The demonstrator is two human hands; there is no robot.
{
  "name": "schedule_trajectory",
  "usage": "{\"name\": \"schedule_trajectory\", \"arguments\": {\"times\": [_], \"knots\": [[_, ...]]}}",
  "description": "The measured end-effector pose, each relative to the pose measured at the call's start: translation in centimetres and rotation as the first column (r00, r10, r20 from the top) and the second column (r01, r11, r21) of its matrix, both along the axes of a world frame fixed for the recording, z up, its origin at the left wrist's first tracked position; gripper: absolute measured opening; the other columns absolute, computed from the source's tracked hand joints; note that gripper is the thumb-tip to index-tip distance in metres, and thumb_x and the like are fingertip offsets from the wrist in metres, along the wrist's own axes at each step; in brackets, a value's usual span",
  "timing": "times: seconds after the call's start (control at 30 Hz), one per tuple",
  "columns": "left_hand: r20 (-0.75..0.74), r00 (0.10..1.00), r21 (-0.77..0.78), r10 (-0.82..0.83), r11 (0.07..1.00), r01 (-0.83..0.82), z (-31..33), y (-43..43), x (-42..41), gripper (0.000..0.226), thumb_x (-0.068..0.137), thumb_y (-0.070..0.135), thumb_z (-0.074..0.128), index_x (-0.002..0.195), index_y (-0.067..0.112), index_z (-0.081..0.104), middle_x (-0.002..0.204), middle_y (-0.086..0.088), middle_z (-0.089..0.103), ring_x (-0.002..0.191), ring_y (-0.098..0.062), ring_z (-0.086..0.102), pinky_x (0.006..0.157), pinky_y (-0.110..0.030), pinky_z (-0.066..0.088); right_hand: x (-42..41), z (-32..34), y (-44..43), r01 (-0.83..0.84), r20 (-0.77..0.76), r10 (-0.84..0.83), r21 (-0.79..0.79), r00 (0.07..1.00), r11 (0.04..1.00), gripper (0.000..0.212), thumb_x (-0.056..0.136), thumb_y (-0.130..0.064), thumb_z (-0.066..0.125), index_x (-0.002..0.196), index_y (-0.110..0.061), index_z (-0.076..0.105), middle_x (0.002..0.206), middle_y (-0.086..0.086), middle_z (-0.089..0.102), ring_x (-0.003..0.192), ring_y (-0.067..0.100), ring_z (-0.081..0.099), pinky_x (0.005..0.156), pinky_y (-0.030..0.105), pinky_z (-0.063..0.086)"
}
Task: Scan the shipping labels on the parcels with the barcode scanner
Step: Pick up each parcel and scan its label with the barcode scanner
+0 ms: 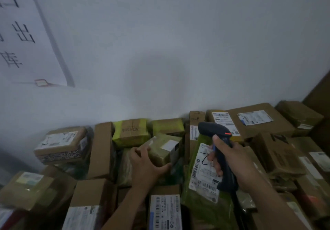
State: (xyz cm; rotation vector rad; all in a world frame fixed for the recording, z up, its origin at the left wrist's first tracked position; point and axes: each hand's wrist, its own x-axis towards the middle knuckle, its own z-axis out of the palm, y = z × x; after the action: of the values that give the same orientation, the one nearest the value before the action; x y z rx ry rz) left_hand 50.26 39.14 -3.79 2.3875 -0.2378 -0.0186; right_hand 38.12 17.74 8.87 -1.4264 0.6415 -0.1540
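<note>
Scanner point(214, 131): lower right of centre, upright, R hand point(232, 162) fingers wrapped round grip. White label point(203, 169) on green bag point(201, 210) directly behind it. L hand point(144, 162), bottom centre, clasps small tan box point(160, 149) on parcel pile point(259, 122). Pile fills btm of frame, against wall point(160, 51); paper sign point(21, 33) upper left.

Wall poster point(26, 33) — large black characters 出 and 库 — parcel labels point(205, 169) illegible

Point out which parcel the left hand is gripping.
The small olive tape-wrapped box mid-pile, tilted, with a white label on top; the left hand grips its near corner.
</note>
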Motion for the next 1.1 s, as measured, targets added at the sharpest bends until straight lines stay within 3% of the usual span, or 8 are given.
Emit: {"name": "schedule_trajectory", "arguments": {"times": [0.13, 0.27, 0.57, 0.77, 0.87, 1.0, 1.1], "knots": [[-0.079, 0.996, -0.004, -0.046, 0.999, 0.046, -1.0, 0.3, 0.0, 0.106, 0.051, 0.073, 0.078, 0.137, 0.030, 0.033, 0.134, 0.007, 0.010, 0.124, -0.028, 0.034, 0.093, -0.028, 0.039, 0.0, -0.4, 0.0, 0.019, -0.031, -0.017, 0.069, 0.999, 0.997, 0.052, 0.077, -0.051, 0.066, 0.088, 0.000, 0.063, 0.065, 0.013, 0.067, 0.039, 0.019, 0.050, 0.040, 0.027, 0.043], [-0.131, 0.991, -0.038, -0.040, 0.999, 0.036, -0.4, 1.0, -0.2, 0.108, 0.041, 0.084, 0.068, 0.132, 0.038, 0.033, 0.134, 0.012, 0.009, 0.124, -0.027, 0.037, 0.095, -0.029, 0.044, -0.7, -0.3, 0.5, 0.030, -0.052, -0.025, 0.092, 0.998, 0.995, 0.045, 0.086, -0.044, 0.064, 0.094, 0.000, 0.063, 0.065, 0.012, 0.067, 0.041, 0.018, 0.051, 0.040, 0.029, 0.044], [-0.289, 0.957, 0.090, 0.009, 0.996, 0.018, 0.6, -0.2, 0.7, 0.101, 0.060, 0.068, 0.080, 0.139, 0.030, 0.029, 0.143, -0.011, 0.018, 0.126, -0.035, 0.042, 0.096, -0.042, 0.050, -1.1, 0.3, 0.3, -0.004, -0.071, 0.006, 0.028, 0.997, 1.000, 0.037, 0.094, -0.036, 0.060, 0.090, 0.001, 0.061, 0.063, 0.011, 0.068, 0.041, 0.018, 0.051, 0.039, 0.026, 0.044], [-0.315, 0.949, 0.211, 0.019, 0.976, 0.050, -0.1, -1.8, 1.0, 0.108, 0.065, 0.064, 0.080, 0.145, 0.017, 0.024, 0.146, -0.021, 0.028, 0.134, -0.040, 0.030, 0.102, -0.045, 0.041, -1.6, 0.2, 0.4, -0.039, -0.059, 0.037, -0.036, 0.998, 0.999, 0.038, 0.093, -0.037, 0.061, 0.087, 0.001, 0.061, 0.060, 0.010, 0.067, 0.041, 0.017, 0.052, 0.039, 0.027, 0.045], [-0.281, 0.960, 0.272, 0.003, 0.959, 0.077, -0.2, -2.8, 0.9, 0.096, 0.066, 0.058, 0.083, 0.136, 0.017, 0.031, 0.138, -0.020, 0.028, 0.126, -0.039, 0.037, 0.097, -0.044, 0.042, -1.8, 0.3, 0.4, -0.031, -0.068, 0.029, -0.028, 0.997, 0.999, 0.040, 0.093, -0.037, 0.061, 0.087, 0.002, 0.061, 0.057, 0.008, 0.065, 0.040, 0.017, 0.052, 0.038, 0.025, 0.045], [-0.387, 0.916, 0.366, -0.104, 0.894, 0.256, -1.1, -3.1, 1.7, 0.096, 0.080, 0.051, 0.075, 0.147, 0.008, 0.021, 0.143, -0.023, 0.027, 0.123, -0.037, 0.047, 0.097, -0.038, 0.044, -2.4, 0.3, 0.6, 0.001, -0.065, -0.002, -0.016, 0.998, 1.000, 0.034, 0.092, -0.036, 0.064, 0.086, -0.002, 0.063, 0.062, 0.012, 0.068, 0.043, 0.017, 0.056, 0.039, 0.026, 0.048], [-0.460, 0.869, 0.397, -0.184, 0.833, 0.386, -1.0, -2.5, 2.1, 0.062, 0.094, 0.041, 0.061, 0.140, 0.007, 0.038, 0.144, -0.022, 0.037, 0.124, -0.035, 0.047, 0.100, -0.038, 0.045, -3.2, -0.1, 0.4, 0.031, -0.056, -0.032, -0.007, 0.998, 0.999, 0.039, 0.083, -0.041, 0.069, 0.083, -0.002, 0.065, 0.065, 0.014, 0.069, 0.047, 0.019, 0.060, 0.041, 0.028, 0.049]]}}
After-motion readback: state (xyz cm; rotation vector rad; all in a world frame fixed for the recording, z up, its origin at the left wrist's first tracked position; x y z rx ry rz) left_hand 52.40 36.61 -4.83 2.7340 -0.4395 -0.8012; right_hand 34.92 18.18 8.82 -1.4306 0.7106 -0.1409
